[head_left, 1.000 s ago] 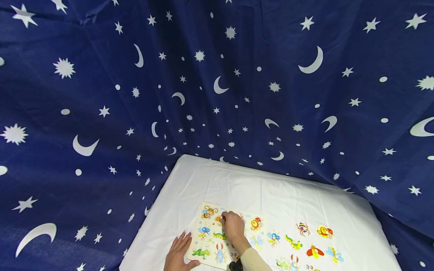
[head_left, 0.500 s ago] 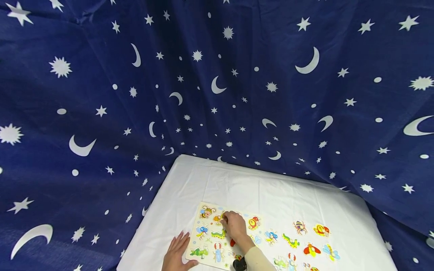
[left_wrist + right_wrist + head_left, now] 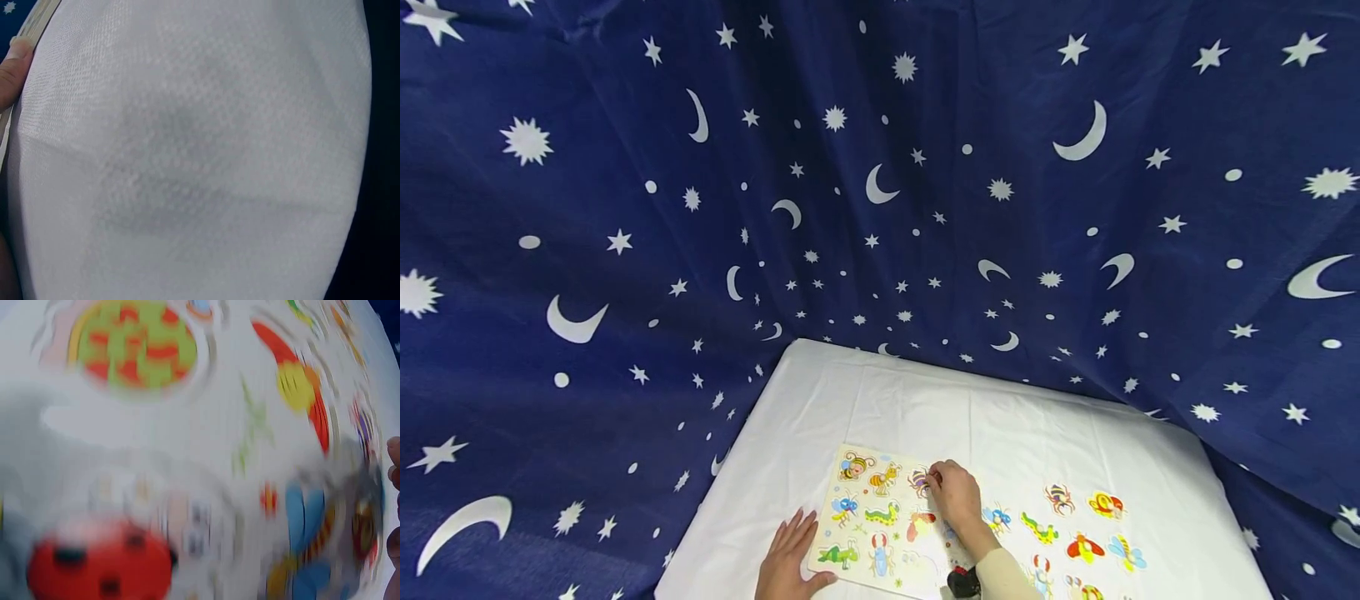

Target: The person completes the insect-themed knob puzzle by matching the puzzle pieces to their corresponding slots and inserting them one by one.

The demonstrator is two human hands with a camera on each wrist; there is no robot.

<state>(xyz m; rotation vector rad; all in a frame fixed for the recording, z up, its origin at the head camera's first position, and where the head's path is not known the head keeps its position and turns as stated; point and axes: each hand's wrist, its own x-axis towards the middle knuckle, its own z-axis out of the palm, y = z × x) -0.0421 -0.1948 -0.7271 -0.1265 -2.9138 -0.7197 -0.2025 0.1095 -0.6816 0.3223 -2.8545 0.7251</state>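
Observation:
A pale picture board (image 3: 861,493) with several cartoon insects lies on the table. My left hand (image 3: 788,557) rests flat beside its left side, fingers spread, thumb at the lower left corner; the left wrist view shows the thumb (image 3: 14,69) at the board's edge. Over the upper right part of the board is my right hand (image 3: 957,498), fingers bent, with no piece showing between them. Its fingertips are beside the spider picture (image 3: 919,481). The right wrist view, blurred, shows fingertips (image 3: 395,462) at the right edge and a red ladybird picture (image 3: 100,559).
Several loose insect pieces lie right of the board, among them a spider (image 3: 1059,500), a caterpillar (image 3: 1040,529), a red moth (image 3: 1085,547) and a bee (image 3: 1125,552). A white cloth (image 3: 880,400) covers the table. Dark blue star-patterned curtain (image 3: 820,225) surrounds it.
My right hand has moved right from the orange ant picture, which now shows fully, to beside the spider picture. The left hand stays by the board's left side.

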